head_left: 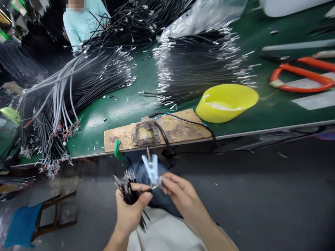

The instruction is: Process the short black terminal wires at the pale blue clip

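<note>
My left hand (131,209) is closed round a bundle of thin black wires (127,190) with bare metal ends pointing up. My right hand (178,190) pinches something small at the base of a pale blue clip (151,169), right beside the bundle's tips. Both hands are held over my lap, just below the table's front edge. Straight above them a blackened metal block (145,134) sits on a wooden board (180,127) on the green table (117,108), with a black cord running from it.
A yellow bowl (226,103) stands right of the board. Large heaps of black cut wires (199,64) and grey cables (60,90) cover the table's back and left. Orange-handled scissors (303,73) lie far right. A person in a light blue shirt (83,21) sits opposite. A stool (39,216) stands at lower left.
</note>
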A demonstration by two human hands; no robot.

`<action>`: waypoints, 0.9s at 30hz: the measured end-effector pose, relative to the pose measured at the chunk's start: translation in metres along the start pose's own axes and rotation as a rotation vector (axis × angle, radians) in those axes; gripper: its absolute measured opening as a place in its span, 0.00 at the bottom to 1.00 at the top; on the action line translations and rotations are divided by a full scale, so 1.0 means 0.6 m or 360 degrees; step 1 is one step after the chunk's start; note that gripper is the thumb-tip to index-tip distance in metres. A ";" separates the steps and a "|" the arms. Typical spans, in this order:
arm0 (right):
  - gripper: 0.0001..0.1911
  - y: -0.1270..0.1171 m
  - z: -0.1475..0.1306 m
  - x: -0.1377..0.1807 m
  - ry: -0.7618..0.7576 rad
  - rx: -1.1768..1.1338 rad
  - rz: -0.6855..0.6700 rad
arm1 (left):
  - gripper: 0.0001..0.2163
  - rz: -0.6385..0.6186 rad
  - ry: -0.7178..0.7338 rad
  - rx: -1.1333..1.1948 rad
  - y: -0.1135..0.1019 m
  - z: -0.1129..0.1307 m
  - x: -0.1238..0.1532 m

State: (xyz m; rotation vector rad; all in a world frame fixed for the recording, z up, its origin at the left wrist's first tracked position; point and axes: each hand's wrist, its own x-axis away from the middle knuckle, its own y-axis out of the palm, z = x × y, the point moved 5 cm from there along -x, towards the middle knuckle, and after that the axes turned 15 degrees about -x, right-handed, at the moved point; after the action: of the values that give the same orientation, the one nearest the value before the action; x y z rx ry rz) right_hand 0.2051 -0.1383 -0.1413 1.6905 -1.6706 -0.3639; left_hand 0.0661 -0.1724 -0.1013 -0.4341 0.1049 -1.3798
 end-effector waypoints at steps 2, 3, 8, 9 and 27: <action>0.16 -0.006 -0.023 0.012 -0.0295 0.0328 0.0062 | 0.07 0.0045 -0.0121 0.0016 0.003 -0.008 0.005; 0.14 -0.004 -0.036 0.019 -0.0476 0.0488 0.0066 | 0.07 0.0074 -0.0173 0.0021 0.005 -0.011 0.009; 0.05 0.041 -0.063 0.051 -0.1120 0.1078 -0.0268 | 0.08 0.0141 -0.0328 -0.0144 0.009 -0.011 0.022; 0.05 0.049 -0.062 0.053 -0.1158 0.1159 -0.0309 | 0.09 0.0116 -0.0331 -0.0195 0.009 -0.009 0.024; 0.10 0.066 -0.055 0.045 -0.1062 0.0882 -0.0426 | 0.16 0.0194 -0.0422 0.0170 0.015 -0.038 0.037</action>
State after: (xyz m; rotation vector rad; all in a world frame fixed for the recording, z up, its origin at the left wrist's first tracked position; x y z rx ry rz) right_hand 0.2002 -0.1509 -0.0846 2.3973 -2.1563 -0.6995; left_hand 0.0715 -0.1979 -0.1213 -0.5085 -0.1568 -1.1915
